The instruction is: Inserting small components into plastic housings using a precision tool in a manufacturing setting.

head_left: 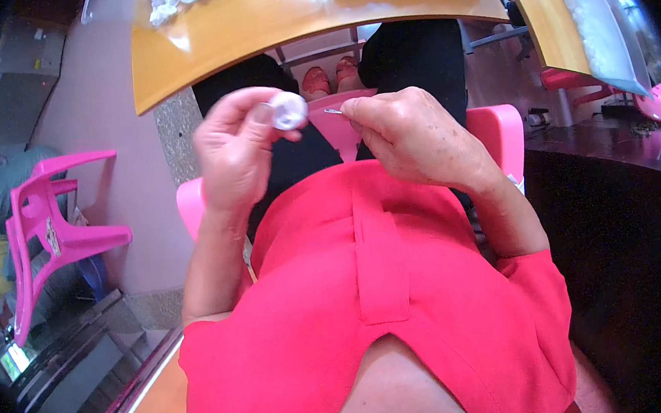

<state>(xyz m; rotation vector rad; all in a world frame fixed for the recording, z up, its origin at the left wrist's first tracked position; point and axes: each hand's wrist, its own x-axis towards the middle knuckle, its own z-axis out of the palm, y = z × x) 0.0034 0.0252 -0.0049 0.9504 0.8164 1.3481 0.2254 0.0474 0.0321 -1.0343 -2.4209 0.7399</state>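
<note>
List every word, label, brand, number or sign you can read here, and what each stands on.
None can be read.
On the pink chair at the left: a small sticker, too small and blurred to read.
On the round white piece in the left hand: no lettering visible.
On the thin metal tool in the right hand: none visible.

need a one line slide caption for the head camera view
Left hand holds a small round white piece while the right hand pinches a thin silvery tool close by.
</note>
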